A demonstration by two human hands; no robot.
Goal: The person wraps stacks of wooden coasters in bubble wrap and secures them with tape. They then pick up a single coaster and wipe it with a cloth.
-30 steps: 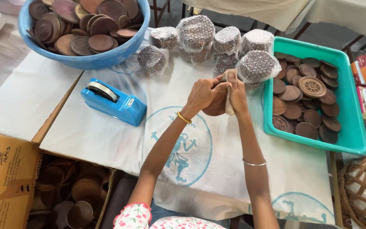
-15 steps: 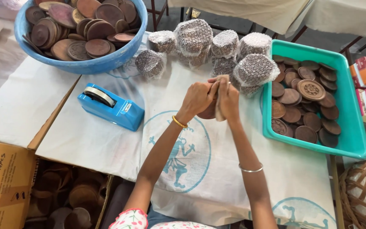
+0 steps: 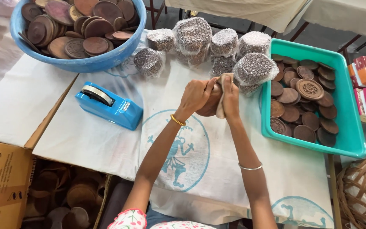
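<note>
1. Hands: left hand (image 3: 196, 95) and right hand (image 3: 230, 99) clamp fingers on a brown disc (image 3: 210, 104) with a cloth (image 3: 222, 95), above the table cloth (image 3: 106, 140).
2. Bubble-wrapped bundles (image 3: 255, 70) stand just behind; teal tray (image 3: 348, 127) is right, tape dispenser (image 3: 109, 106) left.

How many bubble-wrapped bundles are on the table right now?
7 that I can make out: far-left bundle, upper-left bundle, tall centre bundle, upper-middle bundle, upper-right bundle, low centre bundle, front-right bundle. More may hide behind.
</note>
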